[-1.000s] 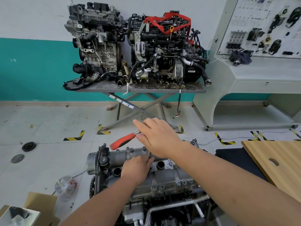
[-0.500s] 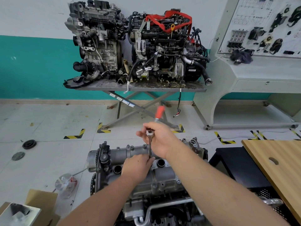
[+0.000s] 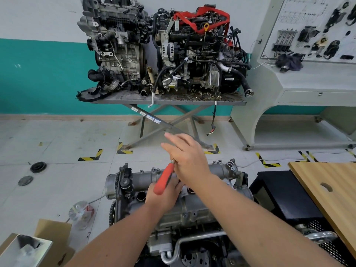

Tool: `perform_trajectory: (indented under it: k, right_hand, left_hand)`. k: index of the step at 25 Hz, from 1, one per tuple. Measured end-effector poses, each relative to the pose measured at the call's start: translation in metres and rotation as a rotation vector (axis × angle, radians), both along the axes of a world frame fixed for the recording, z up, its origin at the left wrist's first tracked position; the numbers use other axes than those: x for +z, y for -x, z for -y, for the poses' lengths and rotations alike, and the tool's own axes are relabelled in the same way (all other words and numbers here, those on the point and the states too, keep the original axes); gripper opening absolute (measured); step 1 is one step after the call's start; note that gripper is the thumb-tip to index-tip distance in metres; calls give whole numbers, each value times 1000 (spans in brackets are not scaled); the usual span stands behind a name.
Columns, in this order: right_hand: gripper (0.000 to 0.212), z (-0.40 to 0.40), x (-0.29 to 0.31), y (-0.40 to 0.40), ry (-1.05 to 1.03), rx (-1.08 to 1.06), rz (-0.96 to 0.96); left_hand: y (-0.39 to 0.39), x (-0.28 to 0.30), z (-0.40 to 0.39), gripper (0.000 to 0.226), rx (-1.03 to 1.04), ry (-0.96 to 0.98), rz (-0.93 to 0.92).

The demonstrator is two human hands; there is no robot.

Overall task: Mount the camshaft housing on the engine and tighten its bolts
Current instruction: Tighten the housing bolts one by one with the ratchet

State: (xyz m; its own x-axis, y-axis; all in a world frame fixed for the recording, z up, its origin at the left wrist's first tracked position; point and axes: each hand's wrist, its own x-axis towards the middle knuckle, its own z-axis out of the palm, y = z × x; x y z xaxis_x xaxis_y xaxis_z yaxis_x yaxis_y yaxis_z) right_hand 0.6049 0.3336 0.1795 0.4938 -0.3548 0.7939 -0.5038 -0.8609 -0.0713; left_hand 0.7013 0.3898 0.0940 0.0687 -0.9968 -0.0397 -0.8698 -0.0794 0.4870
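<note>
Ratchet handle (image 3: 163, 180) has swung down over left hand (image 3: 163, 197) on housing (image 3: 192, 205).

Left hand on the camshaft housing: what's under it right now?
The left hand rests on the camshaft housing, with the ratchet's red handle crossing above it. Open bores show beside it; whatever bolt or socket lies under the palm is covered.

I see two bare forearms, no sleeves in view. Left hand (image 3: 163, 197) and right hand (image 3: 189, 160) ungloved. No watch, rings or wristbands that I can make out. Fingernails short.
</note>
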Motion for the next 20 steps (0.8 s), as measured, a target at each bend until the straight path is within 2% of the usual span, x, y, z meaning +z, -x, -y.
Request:
perform_trajectory:
  k: [3,5,7,9,12,14,15,17,18,20]
  right_hand:
    - [38,-1,18,6,-98,-37,-328]
    - [61,-1,27,11,-188,-80,-535]
    - [69,1,39,14,-243,-83,-706]
    - [60,4,50,13,-300,-91,-773]
    - [36,11,62,5,-432,-170,-730]
    - [30,13,67,2,-741,-173,-577]
    - [27,11,67,2,-995,-125,-401]
    - [16,-3,60,-1,-1548,87,166]
    - [15,-11,53,-4,-1730,192,480]
    - [21,-20,37,-10,-1805,254,956]
  left_hand:
    - [-2,2,0,33,-6,21,119]
    - [-2,1,0,32,-5,28,125]
    - [-2,-2,1,39,31,-7,75]
    - [-3,-5,3,53,98,-47,15]
    - [-2,-5,2,55,99,-51,6]
    - [-1,-3,0,51,74,-37,26]
    - [-1,-2,0,49,71,-28,49]
    - [-3,-1,-1,44,53,-28,88]
    - [-3,0,0,43,37,-31,106]
    - [-3,1,-1,42,12,-49,104]
